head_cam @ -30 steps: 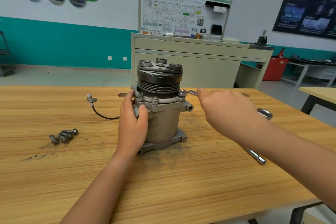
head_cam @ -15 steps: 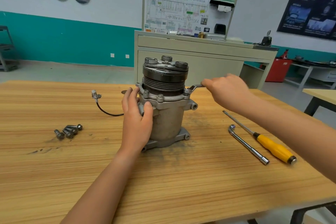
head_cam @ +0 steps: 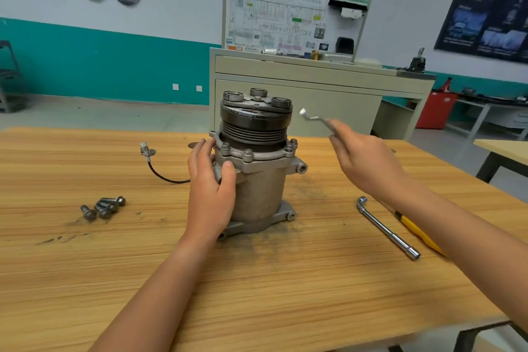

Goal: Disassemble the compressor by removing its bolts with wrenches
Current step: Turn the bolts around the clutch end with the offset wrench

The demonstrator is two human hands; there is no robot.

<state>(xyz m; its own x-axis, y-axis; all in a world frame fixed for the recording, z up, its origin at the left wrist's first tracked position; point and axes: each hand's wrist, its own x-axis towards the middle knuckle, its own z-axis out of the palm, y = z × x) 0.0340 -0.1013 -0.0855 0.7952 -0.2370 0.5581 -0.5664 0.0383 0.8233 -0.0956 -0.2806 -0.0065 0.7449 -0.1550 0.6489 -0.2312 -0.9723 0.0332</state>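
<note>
Loose bolts (head_cam: 103, 206) lie at frame left; flange bolts (head_cam: 247, 155) aren't out yet. My left hand (head_cam: 211, 188) grips the compressor (head_cam: 257, 180), right hand (head_cam: 365, 160) holds the wrench (head_cam: 314, 118).

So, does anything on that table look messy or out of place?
Mostly dirt: dark grime is smeared on the wooden table around the compressor base, with a few dark scuffs further left. Loose bolts lie in a cluster at left. Nothing looks broken.
</note>
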